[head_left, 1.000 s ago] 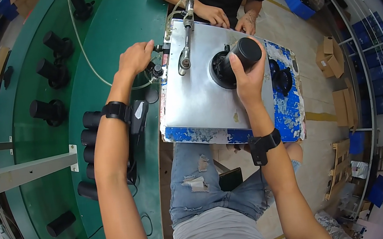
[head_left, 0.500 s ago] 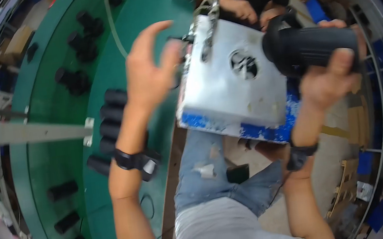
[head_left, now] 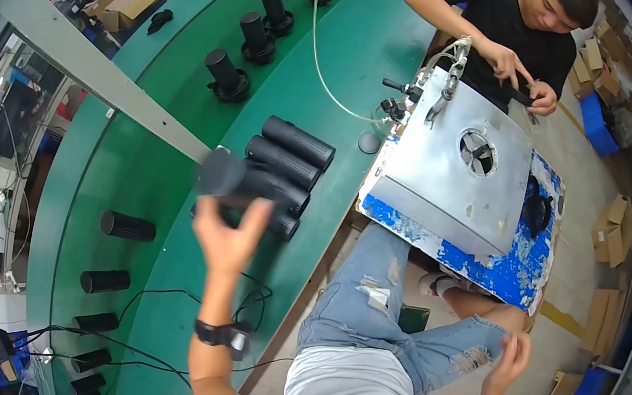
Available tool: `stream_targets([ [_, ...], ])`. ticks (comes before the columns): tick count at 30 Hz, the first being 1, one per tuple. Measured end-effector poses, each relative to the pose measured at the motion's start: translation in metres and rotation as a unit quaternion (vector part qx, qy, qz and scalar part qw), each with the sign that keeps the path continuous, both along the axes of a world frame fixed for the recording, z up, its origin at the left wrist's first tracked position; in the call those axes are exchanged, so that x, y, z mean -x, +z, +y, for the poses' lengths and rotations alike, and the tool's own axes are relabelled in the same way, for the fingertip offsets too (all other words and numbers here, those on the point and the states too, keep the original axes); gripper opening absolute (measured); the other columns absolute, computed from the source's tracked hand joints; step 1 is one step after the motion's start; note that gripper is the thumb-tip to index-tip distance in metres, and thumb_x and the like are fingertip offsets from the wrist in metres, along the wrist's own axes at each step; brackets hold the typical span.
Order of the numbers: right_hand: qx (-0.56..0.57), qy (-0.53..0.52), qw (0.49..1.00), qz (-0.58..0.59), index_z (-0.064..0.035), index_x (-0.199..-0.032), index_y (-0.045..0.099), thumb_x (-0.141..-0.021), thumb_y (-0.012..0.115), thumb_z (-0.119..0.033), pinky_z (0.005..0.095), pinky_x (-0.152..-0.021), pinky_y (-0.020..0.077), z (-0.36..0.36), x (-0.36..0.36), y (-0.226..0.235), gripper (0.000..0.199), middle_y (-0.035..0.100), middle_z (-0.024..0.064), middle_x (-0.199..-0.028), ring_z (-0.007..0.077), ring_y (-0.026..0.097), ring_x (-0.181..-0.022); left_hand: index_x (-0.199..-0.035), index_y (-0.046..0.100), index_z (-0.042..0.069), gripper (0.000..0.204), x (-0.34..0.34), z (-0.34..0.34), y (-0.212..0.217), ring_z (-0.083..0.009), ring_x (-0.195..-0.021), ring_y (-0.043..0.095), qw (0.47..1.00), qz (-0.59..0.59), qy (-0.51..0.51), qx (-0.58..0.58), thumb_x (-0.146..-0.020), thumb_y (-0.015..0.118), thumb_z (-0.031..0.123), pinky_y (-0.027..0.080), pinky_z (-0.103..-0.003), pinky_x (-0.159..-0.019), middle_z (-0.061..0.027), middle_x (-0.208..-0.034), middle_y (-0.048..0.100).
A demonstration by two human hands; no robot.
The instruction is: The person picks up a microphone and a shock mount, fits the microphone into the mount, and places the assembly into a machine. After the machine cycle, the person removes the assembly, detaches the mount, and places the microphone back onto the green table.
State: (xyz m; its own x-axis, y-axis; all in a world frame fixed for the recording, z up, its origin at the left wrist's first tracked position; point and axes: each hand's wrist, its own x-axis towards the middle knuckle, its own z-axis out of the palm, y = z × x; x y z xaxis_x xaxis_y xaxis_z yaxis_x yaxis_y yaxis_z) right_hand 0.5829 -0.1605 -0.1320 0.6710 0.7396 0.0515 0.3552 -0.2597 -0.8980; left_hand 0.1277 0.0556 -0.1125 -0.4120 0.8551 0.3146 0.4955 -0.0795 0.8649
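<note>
Left-hand grip (head_left: 229,238) on black cylinder (head_left: 236,178)

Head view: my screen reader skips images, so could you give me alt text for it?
Seen from above, the person's left hand holds a black cylinder over a row of like cylinders on a green bench. Their right hand hangs empty by their jeans. Across a metal plate, a co-worker handles a small part.
</note>
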Motion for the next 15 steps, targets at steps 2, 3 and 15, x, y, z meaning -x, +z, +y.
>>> stream_targets([
  [2, 0.061, -0.228, 0.97, 0.063, -0.002, -0.109, 0.055, -0.092, 0.052, -0.019, 0.0282, -0.078, 0.0438, -0.087, -0.03, -0.036, 0.024, 0.057, 0.0054, -0.098, 0.0153, 0.054, -0.089, -0.106, 0.056, -0.002, 0.048, 0.054, 0.013, -0.026, -0.0171, -0.08, 0.06, 0.986, 0.093, 0.128, -0.056, -0.074, 0.08, 0.025, 0.048, -0.035, -0.075, -0.0087, -0.092, 0.066],
  [3, 0.111, -0.271, 0.954, 0.06, -0.0037, -0.11, 0.055, -0.092, 0.053, -0.02, 0.0278, -0.075, 0.0432, -0.13, -0.038, -0.065, 0.025, 0.057, 0.0046, -0.096, 0.0148, 0.054, -0.088, -0.105, 0.055, -0.002, 0.049, 0.087, 0.017, -0.043, -0.0196, -0.081, 0.062, 0.981, 0.062, 0.173, -0.054, -0.074, 0.081, 0.026, 0.049, -0.035, -0.077, -0.0103, -0.094, 0.066],
  [15, 0.037, -0.231, 0.937, 0.259, -0.0043, -0.105, 0.059, -0.087, 0.06, -0.023, 0.0326, -0.073, 0.0443, -0.279, -0.012, -0.228, 0.026, 0.059, 0.0048, -0.098, 0.016, 0.055, -0.09, -0.122, 0.045, -0.007, 0.07, 0.214, 0.071, -0.136, -0.0406, -0.098, 0.061, 0.944, 0.203, 0.258, 0.044, -0.074, 0.078, 0.033, 0.048, -0.044, -0.083, -0.0248, -0.107, 0.062],
])
